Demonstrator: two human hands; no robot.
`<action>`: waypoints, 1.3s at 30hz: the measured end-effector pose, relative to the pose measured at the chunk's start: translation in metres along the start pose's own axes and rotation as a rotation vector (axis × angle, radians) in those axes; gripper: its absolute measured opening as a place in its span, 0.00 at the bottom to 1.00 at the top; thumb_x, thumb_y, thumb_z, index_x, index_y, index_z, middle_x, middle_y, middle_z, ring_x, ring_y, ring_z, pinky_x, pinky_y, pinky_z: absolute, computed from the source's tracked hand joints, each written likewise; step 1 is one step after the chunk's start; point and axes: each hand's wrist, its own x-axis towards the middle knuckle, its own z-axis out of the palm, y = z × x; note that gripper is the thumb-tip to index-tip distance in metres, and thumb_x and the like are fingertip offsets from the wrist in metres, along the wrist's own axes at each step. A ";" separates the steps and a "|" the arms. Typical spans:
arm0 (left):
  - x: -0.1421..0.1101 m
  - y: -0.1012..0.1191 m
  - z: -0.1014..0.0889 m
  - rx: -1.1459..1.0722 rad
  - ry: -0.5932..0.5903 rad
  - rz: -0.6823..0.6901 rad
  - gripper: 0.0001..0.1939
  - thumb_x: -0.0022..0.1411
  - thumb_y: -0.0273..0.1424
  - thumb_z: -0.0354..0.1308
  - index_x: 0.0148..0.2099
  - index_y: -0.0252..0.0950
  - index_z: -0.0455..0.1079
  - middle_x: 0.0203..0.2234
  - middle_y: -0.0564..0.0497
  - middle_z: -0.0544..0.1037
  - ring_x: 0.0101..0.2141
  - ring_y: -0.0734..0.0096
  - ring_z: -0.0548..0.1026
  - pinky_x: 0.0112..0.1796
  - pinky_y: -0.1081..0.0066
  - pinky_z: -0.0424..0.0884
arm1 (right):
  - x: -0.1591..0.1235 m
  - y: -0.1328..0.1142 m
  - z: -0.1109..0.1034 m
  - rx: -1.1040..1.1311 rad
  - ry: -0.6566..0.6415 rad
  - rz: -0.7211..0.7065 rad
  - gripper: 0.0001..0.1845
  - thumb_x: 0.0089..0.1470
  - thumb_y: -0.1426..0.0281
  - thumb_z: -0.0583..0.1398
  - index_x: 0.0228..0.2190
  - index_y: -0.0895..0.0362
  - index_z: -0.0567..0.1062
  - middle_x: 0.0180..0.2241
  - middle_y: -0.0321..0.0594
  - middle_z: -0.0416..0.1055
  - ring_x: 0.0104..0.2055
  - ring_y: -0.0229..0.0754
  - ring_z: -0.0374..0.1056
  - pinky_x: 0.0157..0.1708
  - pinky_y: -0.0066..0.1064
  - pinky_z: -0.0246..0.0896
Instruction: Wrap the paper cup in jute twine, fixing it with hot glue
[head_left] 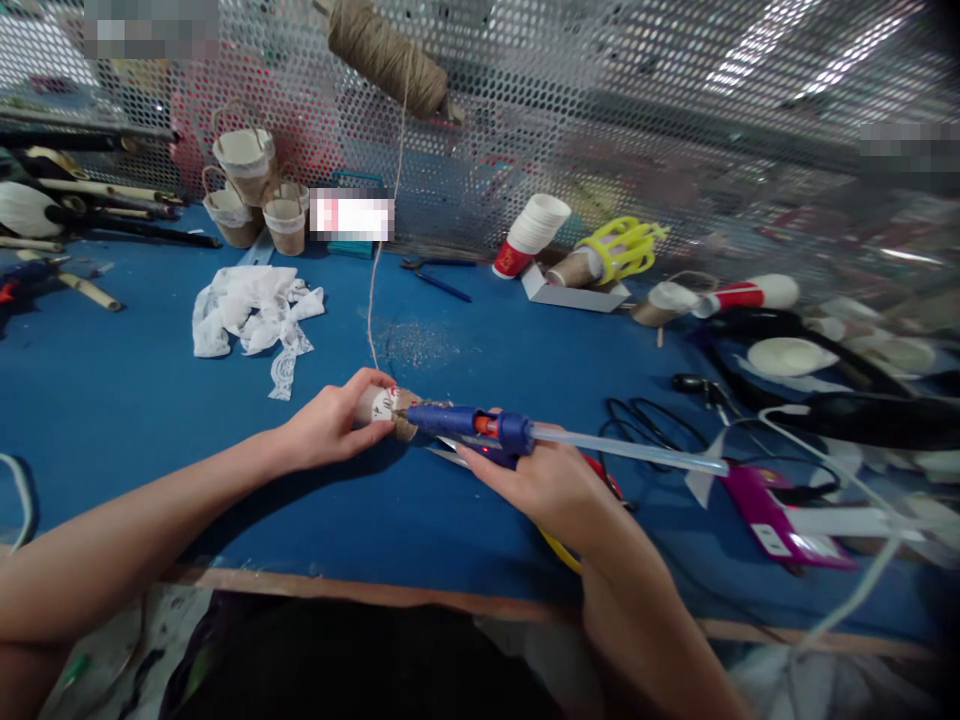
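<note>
My left hand (341,420) is closed round a small paper cup (384,404) lying on its side, partly wrapped in brown twine. A strand of twine (372,310) runs from the cup up to the big spool (386,55). In my right hand (559,490) is a blue hot glue gun (457,424), its nozzle at the wrapped part of the cup; whether it touches, I cannot tell. A long clear glue stick (637,448) juts out of its back. Under that hand lie scissors (448,452), mostly hidden.
White lace (255,310) is heaped at left, before several twine-covered little baskets (247,165). Pliers (442,280), stacked paper cups (532,235) and a yellow plastic piece (622,250) stand farther back. Black cables (652,425) and a purple box (784,520) crowd the right.
</note>
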 end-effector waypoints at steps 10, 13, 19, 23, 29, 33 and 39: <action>0.000 -0.002 0.000 0.006 -0.009 0.004 0.18 0.57 0.34 0.51 0.49 0.34 0.55 0.23 0.54 0.70 0.18 0.78 0.64 0.20 0.78 0.58 | 0.000 0.002 0.001 0.011 0.001 -0.049 0.07 0.50 0.67 0.55 0.27 0.54 0.71 0.28 0.41 0.73 0.32 0.45 0.70 0.33 0.34 0.61; 0.000 -0.001 0.000 0.008 -0.006 -0.005 0.18 0.57 0.34 0.51 0.48 0.34 0.55 0.23 0.54 0.70 0.19 0.78 0.64 0.21 0.78 0.59 | -0.001 0.002 0.001 0.002 0.006 -0.048 0.07 0.50 0.66 0.55 0.28 0.55 0.71 0.28 0.41 0.72 0.32 0.45 0.69 0.33 0.34 0.61; 0.000 -0.001 0.000 0.006 -0.022 0.004 0.18 0.57 0.34 0.50 0.48 0.34 0.54 0.22 0.55 0.70 0.18 0.78 0.64 0.20 0.78 0.58 | 0.000 0.002 0.000 -0.049 0.002 -0.029 0.09 0.51 0.66 0.54 0.29 0.56 0.71 0.28 0.43 0.72 0.32 0.47 0.69 0.32 0.35 0.61; 0.000 -0.002 0.001 0.033 0.004 0.019 0.18 0.57 0.34 0.50 0.48 0.34 0.55 0.22 0.55 0.69 0.18 0.78 0.64 0.20 0.78 0.58 | -0.001 0.002 0.000 -0.026 0.004 -0.066 0.07 0.51 0.66 0.54 0.28 0.55 0.71 0.27 0.40 0.73 0.32 0.44 0.70 0.33 0.32 0.62; -0.001 -0.004 0.002 0.011 -0.007 0.030 0.18 0.57 0.35 0.50 0.49 0.34 0.55 0.22 0.55 0.69 0.18 0.79 0.63 0.20 0.78 0.58 | -0.001 0.004 0.004 -0.066 0.070 0.008 0.08 0.50 0.65 0.55 0.25 0.56 0.70 0.26 0.40 0.73 0.29 0.43 0.70 0.29 0.30 0.62; -0.001 -0.004 0.002 0.007 -0.005 0.034 0.18 0.56 0.34 0.50 0.49 0.33 0.55 0.22 0.55 0.69 0.18 0.79 0.63 0.20 0.78 0.58 | 0.001 0.005 0.005 -0.097 0.065 0.044 0.09 0.49 0.65 0.56 0.24 0.57 0.70 0.27 0.41 0.73 0.31 0.45 0.70 0.30 0.31 0.63; 0.000 -0.004 0.002 0.019 -0.008 0.050 0.18 0.57 0.35 0.50 0.49 0.34 0.55 0.23 0.54 0.69 0.18 0.78 0.64 0.20 0.78 0.58 | 0.004 0.005 0.004 -0.118 0.066 0.058 0.10 0.49 0.65 0.55 0.23 0.57 0.70 0.26 0.43 0.74 0.32 0.47 0.71 0.31 0.32 0.63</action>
